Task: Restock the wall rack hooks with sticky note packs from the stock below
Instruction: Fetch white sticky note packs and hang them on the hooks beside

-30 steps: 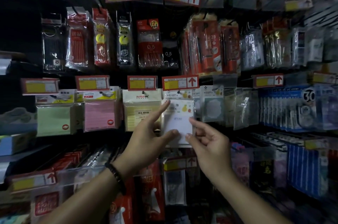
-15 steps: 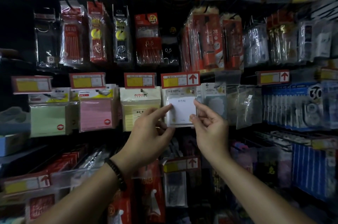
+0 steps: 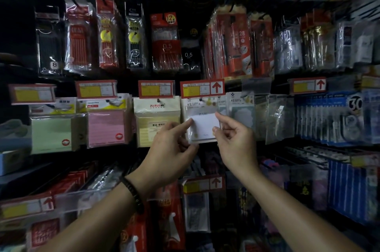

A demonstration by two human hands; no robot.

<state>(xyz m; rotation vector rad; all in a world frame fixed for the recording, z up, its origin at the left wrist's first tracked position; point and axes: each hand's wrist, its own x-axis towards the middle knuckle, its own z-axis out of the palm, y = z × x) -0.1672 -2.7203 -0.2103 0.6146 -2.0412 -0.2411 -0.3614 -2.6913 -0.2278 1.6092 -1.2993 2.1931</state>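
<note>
A white sticky note pack [image 3: 203,126] in a clear sleeve hangs at the wall rack hook [image 3: 200,99] under a red price tag with an arrow. My left hand [image 3: 170,149] touches the pack's left edge with its forefinger stretched out and its thumb by the lower corner. My right hand [image 3: 234,138] pinches the pack's right edge between forefinger and thumb. More packs of the same kind [image 3: 240,116] hang just to the right.
Yellow [image 3: 152,122], pink [image 3: 107,128] and green [image 3: 51,134] note packs hang to the left. Pen and pencil packs [image 3: 166,44] fill the hooks above. Blue correction tape packs [image 3: 337,118] hang at the right. Red packs [image 3: 164,223] and price tags sit on lower hooks.
Both hands have lifted the white pack from below the row up to the hook under the arrow tag, where its top now lies beneath the tag.
</note>
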